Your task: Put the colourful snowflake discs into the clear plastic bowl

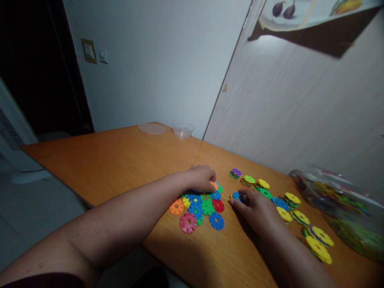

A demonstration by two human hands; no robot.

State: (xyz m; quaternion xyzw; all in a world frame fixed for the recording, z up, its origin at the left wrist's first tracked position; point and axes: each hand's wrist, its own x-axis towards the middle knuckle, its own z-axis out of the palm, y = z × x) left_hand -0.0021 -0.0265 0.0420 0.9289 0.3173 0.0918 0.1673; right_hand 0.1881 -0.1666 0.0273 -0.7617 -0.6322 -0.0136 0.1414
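Below mid-frame, left hand (202, 178) over loose discs (208, 207), grip hidden; right hand (255, 206) curled round blue-topped stack (235, 196), firmness unclear. Seemingly stacking step; next move likely calls for pinching 1 disc.

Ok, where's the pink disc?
In the head view, the pink disc is at the near edge of the pile, left of a blue disc and in front of an orange disc.

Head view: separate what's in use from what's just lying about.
Apparently in use:
- loose notched discs by the left hand
- small stack at the right hand
- other disc stacks, probably

Apparently lying about:
- clear bowl
- flat translucent lid
- plastic bags of coloured pieces
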